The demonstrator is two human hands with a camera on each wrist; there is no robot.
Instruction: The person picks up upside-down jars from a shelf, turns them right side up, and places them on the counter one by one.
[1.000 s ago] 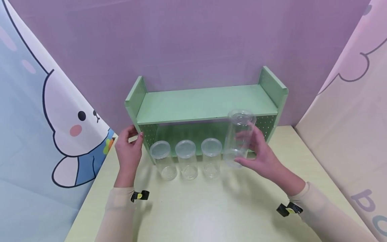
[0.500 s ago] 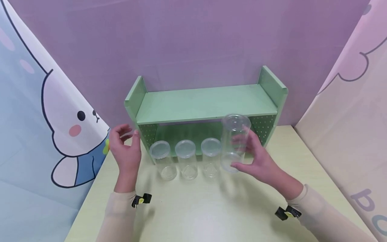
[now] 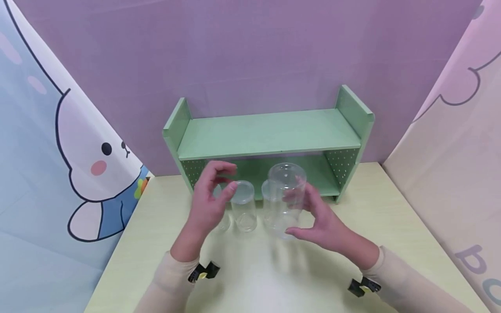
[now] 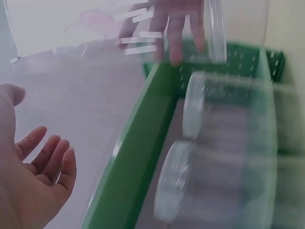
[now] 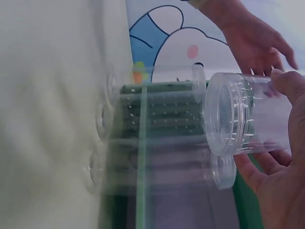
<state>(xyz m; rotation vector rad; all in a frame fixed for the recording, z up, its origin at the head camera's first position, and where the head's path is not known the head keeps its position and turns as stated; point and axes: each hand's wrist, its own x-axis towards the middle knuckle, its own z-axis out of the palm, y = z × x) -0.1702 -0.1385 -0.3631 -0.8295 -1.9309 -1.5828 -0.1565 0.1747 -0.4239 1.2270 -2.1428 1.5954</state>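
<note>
My right hand [image 3: 322, 224] grips a large clear plastic jar [image 3: 287, 195], fingers behind it and thumb low on its near side. In the right wrist view its threaded end [image 5: 233, 114] points toward the table and its base is up. Three slimmer clear jars with frosted lids stand in a row. The held jar overlaps the right one [image 3: 267, 198], the middle one [image 3: 243, 204] shows fully, and my left hand [image 3: 207, 202] partly covers the left one [image 3: 224, 222]. That hand is held over the row with fingers loosely bent and nothing in them.
Behind the jars stands a green two-tier shelf [image 3: 270, 132] with dotted side panels. It rests on a pale wooden table [image 3: 250, 278]. A purple cloth [image 3: 258, 56] hangs at the back, and printed cloths [image 3: 47, 182] flank both sides.
My left hand has left the shelf's left side and moved right, over the left jar. My right hand has carried the large jar left and nearer me, in front of the right jar.
</note>
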